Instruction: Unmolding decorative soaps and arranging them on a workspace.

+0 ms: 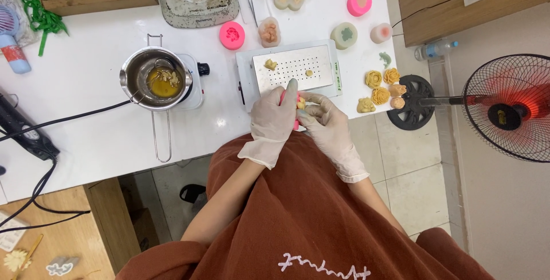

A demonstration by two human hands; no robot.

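White surface (97, 137) carries everything; we stand at its near edge, so both hands work just over that edge, close to the body.

Standing fan (507, 107) is off to our right on the floor, facing the bench, probably there to cool the pieces faster.

Metal pot (154, 78) sits on a small hot plate (195, 79) to our left, amber melt inside, long handle pointing toward us so it's easy to grab. It's well apart from the hands.

Perforated metal plate (292, 65) lies directly ahead of the hands, two small yellow bits on it. Holes likely let pieces cool or drain; can't confirm.

Our left hand (274, 121), gloved, is wrapped around a pink mould (295, 124), which shows only as slivers between the fingers. Its grip is closed on the mould, index finger extended toward the plate edge.

Our right hand (326, 125), gloved, meets the left at the mould; thumb and fingertips pinch a small yellow piece (301, 103) at the mould's mouth. We can't tell whether the piece is free of the mould or seated in it.

Finished yellow flower shapes (381, 93) are grouped just right of the plate, within reach of the right hand. More moulds, pink (232, 35) and green (344, 35), are parked behind the plate, out of the work zone.
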